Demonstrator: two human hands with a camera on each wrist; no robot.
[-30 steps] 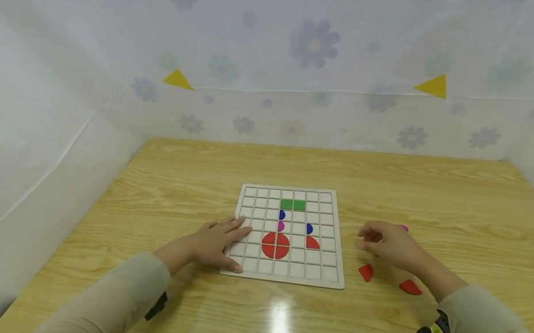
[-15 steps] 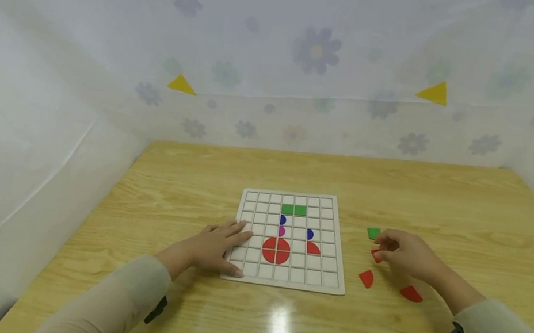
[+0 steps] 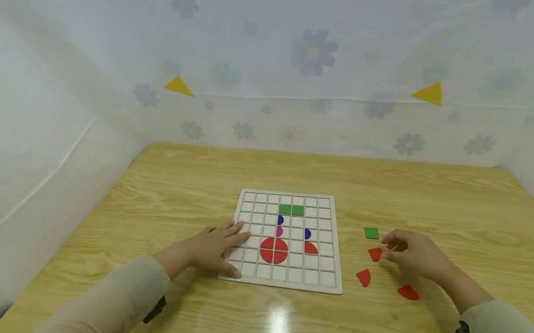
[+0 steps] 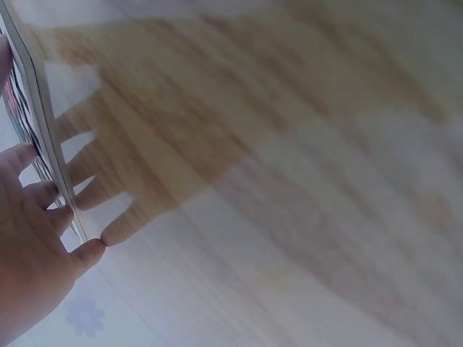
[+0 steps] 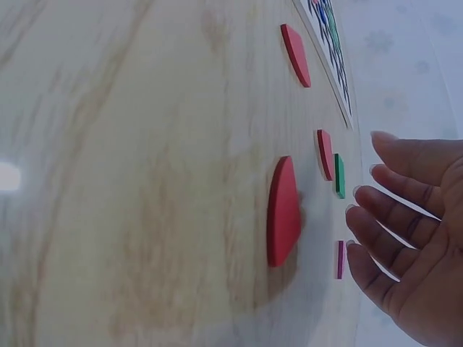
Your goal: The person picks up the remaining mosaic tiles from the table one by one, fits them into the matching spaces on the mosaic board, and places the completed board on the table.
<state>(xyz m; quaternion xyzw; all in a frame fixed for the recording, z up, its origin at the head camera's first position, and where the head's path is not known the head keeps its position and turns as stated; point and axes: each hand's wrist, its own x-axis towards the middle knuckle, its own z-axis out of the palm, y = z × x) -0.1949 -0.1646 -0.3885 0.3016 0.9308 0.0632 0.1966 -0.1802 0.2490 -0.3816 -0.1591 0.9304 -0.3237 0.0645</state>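
Note:
My left hand (image 3: 214,247) rests with spread fingers on the left edge of a white grid board (image 3: 328,278). On the board lie two green squares (image 3: 291,210), two small blue half-rounds, a pink one (image 3: 279,231), a circle of red quarter pieces (image 3: 274,250) and a single red quarter (image 3: 310,248). Right of the board my right hand (image 3: 415,254) hovers with relaxed fingers, thumb apart and nothing between them. Its fingertips are right beside a loose red quarter piece (image 3: 375,254) and close to a green square piece (image 3: 372,233).
Two more red quarter pieces lie nearer the front, one by the board (image 3: 363,277) and one below the right hand (image 5: 283,213). A thin pink piece (image 5: 340,260) shows in the right wrist view, hidden in the head view. Flowered white sheeting (image 3: 261,72) walls the wooden table.
My right hand has moved right, away from the board, uncovering the green square and a red quarter piece. Its fingertips have just drawn slightly back from that quarter. The left hand stays put.

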